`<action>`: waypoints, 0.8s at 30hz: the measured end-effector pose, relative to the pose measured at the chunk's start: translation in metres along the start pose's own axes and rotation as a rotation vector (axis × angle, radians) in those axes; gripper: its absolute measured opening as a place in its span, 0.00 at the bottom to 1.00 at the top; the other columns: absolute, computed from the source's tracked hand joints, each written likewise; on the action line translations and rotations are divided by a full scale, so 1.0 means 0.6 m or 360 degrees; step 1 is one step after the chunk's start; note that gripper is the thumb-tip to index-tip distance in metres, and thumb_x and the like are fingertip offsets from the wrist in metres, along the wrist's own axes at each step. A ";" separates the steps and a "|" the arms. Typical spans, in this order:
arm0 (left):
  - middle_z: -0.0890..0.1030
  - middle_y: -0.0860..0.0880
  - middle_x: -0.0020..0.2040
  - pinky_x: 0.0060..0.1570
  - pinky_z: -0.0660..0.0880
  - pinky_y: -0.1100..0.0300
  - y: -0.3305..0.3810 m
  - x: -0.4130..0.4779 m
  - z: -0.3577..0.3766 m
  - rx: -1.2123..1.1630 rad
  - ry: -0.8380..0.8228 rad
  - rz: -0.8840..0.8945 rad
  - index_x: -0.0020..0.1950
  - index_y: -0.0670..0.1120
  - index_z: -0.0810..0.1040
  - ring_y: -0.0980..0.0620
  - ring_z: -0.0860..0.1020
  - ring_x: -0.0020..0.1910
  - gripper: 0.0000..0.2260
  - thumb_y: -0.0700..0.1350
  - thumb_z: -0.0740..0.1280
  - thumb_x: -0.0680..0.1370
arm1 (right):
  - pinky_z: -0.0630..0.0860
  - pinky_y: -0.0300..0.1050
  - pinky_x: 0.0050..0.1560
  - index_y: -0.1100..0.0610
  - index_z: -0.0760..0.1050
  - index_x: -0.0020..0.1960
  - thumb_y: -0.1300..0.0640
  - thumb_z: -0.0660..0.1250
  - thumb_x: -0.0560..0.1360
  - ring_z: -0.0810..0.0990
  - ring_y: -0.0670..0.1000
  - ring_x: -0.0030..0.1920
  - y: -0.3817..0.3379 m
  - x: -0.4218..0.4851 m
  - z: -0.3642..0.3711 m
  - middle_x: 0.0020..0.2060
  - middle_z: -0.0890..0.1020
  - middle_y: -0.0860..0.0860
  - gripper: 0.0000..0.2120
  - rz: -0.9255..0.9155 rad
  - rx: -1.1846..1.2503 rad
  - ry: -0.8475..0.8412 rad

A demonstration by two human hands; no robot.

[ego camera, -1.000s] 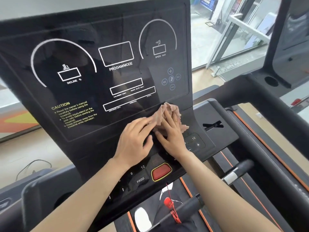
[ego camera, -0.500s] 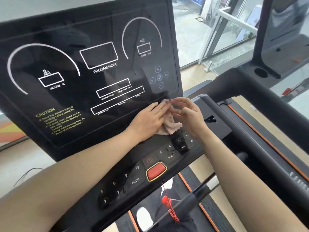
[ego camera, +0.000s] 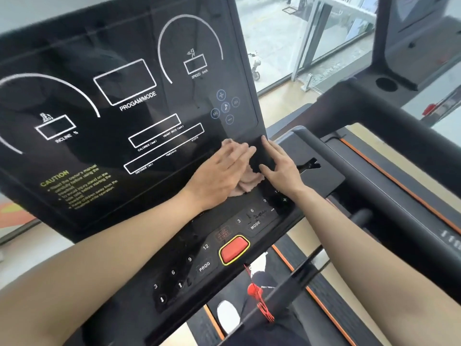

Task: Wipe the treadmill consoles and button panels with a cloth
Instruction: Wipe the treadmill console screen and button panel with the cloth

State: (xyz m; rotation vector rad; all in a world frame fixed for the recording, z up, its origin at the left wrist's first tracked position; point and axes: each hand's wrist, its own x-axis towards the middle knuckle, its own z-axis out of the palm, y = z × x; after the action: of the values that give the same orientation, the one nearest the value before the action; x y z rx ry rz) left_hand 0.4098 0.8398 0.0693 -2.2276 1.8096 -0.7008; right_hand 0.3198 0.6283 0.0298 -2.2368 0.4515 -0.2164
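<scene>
One pink cloth [ego camera: 247,183] lies at the bottom right corner of the big black screen [ego camera: 112,101], just above the button panel [ego camera: 189,260]. The left hand [ego camera: 222,171] lies flat on top of it. Its fingers are straight and close together, pressing the cloth onto the glass. Bits of cloth peek out past the fingertips and under the palm. The right hand [ego camera: 278,167] is just beside it, fingers straight and thumb spread out, resting on the right edge of the screen. It holds nothing. I cannot tell if its thumb touches the cloth.

There are two hands, one cloth and one screen. The screen has five small round signs [ego camera: 225,106] just above the cloth. The button panel has one red button [ego camera: 234,249] with a yellow rim, and one red cord [ego camera: 258,295] hangs below it.

To the left of the cloth the screen is wide and open. To the right the screen ends right away, and a thick black bar [ego camera: 374,176] runs past. A second treadmill [ego camera: 419,41] stands further right.
</scene>
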 end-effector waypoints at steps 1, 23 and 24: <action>0.66 0.38 0.79 0.79 0.60 0.41 0.000 0.006 0.009 0.0005 -0.0051 0.0129 0.77 0.36 0.66 0.38 0.63 0.80 0.26 0.51 0.52 0.85 | 0.62 0.39 0.73 0.38 0.59 0.79 0.60 0.69 0.76 0.62 0.43 0.78 0.000 -0.001 0.001 0.78 0.65 0.40 0.38 0.0004 0.0001 0.0010; 0.54 0.46 0.85 0.82 0.40 0.43 -0.027 -0.233 -0.020 0.0130 -0.0435 -0.0144 0.84 0.46 0.54 0.42 0.48 0.84 0.26 0.53 0.48 0.87 | 0.63 0.60 0.76 0.45 0.53 0.82 0.51 0.66 0.80 0.62 0.62 0.76 -0.029 -0.045 0.048 0.82 0.55 0.54 0.35 0.0099 -0.0573 0.0066; 0.56 0.47 0.85 0.82 0.42 0.43 -0.027 -0.251 -0.026 0.0092 -0.0449 -0.0180 0.84 0.47 0.55 0.43 0.49 0.84 0.26 0.54 0.48 0.87 | 0.62 0.60 0.76 0.46 0.54 0.82 0.50 0.66 0.80 0.62 0.62 0.77 -0.029 -0.047 0.049 0.82 0.55 0.55 0.35 0.0108 -0.0596 0.0060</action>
State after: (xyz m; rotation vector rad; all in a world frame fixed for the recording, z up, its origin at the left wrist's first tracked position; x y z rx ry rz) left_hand 0.3949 0.9905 0.0537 -2.2717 1.5218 -0.4246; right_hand 0.3072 0.6703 0.0241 -2.5801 0.6295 -0.1474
